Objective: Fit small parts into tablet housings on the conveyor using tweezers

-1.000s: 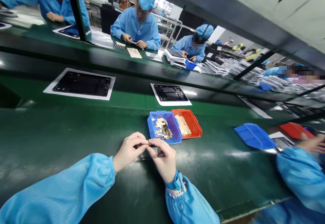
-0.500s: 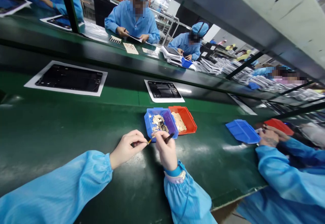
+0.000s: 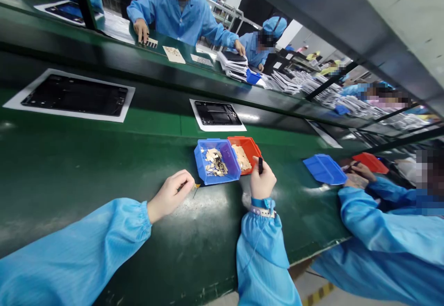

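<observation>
My left hand is closed in a pinch over the green bench, left of the blue bin. A small yellow piece with a thin dark tail sticks out from its fingertips. My right hand is closed around a slim black tool at the near right corner of the red bin; the tool's far end is hidden. The blue bin holds small cream and black pieces. Beside it, the red bin has a heap of cream pieces.
Behind the bins, two black device panels lie on white sheets, a smaller panel and a larger panel. At right, a co-worker's hands are near another blue bin. People sit across the raised ledge.
My right hand has moved right, away from my left hand, to the red bin with the black tool. My left hand keeps the yellow piece. Across the ledge, a person has spread their arms apart.
</observation>
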Motion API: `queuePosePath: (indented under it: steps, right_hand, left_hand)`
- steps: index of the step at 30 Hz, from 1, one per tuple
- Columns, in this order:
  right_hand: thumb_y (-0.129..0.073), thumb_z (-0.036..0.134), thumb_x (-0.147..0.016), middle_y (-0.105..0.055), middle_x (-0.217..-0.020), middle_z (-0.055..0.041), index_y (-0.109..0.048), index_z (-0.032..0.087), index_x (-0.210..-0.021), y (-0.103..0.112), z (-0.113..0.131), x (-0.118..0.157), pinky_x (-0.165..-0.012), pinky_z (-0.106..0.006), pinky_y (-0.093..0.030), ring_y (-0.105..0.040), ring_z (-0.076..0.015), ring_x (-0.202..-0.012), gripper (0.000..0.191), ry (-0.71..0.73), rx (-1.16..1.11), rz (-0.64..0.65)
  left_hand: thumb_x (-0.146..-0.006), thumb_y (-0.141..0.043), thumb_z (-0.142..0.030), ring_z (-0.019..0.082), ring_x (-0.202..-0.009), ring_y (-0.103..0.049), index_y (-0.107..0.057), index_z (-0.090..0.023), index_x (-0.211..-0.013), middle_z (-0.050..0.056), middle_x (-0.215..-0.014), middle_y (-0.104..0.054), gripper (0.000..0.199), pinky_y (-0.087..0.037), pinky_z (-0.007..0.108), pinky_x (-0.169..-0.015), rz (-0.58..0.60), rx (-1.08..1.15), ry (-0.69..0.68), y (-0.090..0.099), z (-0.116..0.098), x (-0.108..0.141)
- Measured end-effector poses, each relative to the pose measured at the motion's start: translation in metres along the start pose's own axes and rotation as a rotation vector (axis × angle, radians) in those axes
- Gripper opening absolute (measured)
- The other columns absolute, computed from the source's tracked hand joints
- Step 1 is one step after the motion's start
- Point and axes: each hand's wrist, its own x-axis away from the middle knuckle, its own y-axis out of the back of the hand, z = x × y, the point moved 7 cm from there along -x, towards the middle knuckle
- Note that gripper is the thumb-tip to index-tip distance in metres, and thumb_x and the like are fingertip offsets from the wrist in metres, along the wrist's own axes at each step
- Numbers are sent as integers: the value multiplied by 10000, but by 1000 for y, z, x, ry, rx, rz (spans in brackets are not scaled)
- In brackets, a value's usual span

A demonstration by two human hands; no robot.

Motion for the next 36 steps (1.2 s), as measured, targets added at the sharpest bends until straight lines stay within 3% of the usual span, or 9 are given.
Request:
queuePosePath:
  steps: [3,7,9,11,14,17,22,31,36]
  right_hand:
    - [-431,298,-846,-696,-987,-101,-677,178,-949,-6,47,28,-825,-369,-480,-633,-224,-921,293,122,-104,114]
    - [-487,249,-860,-702,-899,-63,-698,213,-885,-34,107,78,-777,-323,-508,-646,-192,-858,216,295,-314,541]
    - [-477,201,-876,-685,-904,-71,-683,198,-907,-44,122,95,-785,-326,-502,-637,-186,-866,209,313,-425,719]
    - [-501,177,-866,-666,-892,-67,-664,189,-891,-50,123,101,-778,-324,-498,-629,-179,-848,165,268,-480,783]
    - [-572,155,-814,-645,-833,-41,-633,191,-811,-53,117,101,-748,-311,-496,-621,-171,-798,70,203,-502,787]
    - [-589,146,-795,-637,-788,-22,-607,197,-760,-53,114,100,-720,-302,-495,-613,-162,-756,64,170,-513,749]
    - [-581,142,-797,-641,-783,-23,-608,202,-759,-49,116,104,-717,-308,-495,-610,-164,-747,76,165,-502,678]
    - [-550,160,-824,-627,-804,-37,-600,203,-784,-48,118,105,-644,-281,-487,-592,-155,-707,77,258,-428,611]
    - [-545,104,-784,-625,-818,-39,-592,204,-791,-50,118,106,-674,-292,-479,-596,-169,-741,111,275,-456,620]
  left_hand:
    - [-918,-398,-232,116,-660,-457,-431,-173,-667,0,-701,-472,260,-369,241,-632,21,2,-3,-1,-1,0]
    - [-921,-398,-240,122,-677,-463,-438,-173,-680,6,-709,-486,254,-382,246,-643,50,-22,-5,-3,-3,-1]
    - [-919,-403,-243,126,-684,-466,-444,-174,-687,8,-710,-490,246,-388,249,-646,47,-39,-3,-2,-4,-1]
    - [-917,-406,-243,127,-687,-474,-446,-174,-688,9,-712,-493,243,-395,248,-644,51,-49,-6,-2,-5,-1]
    - [-916,-413,-239,129,-705,-494,-476,-173,-725,12,-742,-508,212,-411,251,-659,55,-84,-36,-2,-6,-1]
    - [-899,-461,-241,157,-834,-528,-529,-171,-861,39,-858,-551,104,-421,295,-760,-36,-217,-84,3,-8,1]
    - [-886,-520,-279,172,-871,-533,-654,-243,-849,4,-848,-607,144,-242,445,-988,-91,-525,-109,6,-14,4]
    - [-878,-559,-288,169,-877,-519,-709,-307,-856,-16,-840,-638,152,-205,449,-989,-106,-568,-116,10,-13,1]
    - [-875,-542,-251,164,-869,-534,-678,-254,-809,-9,-845,-626,151,-190,477,-1010,-89,-601,-82,8,-15,0]
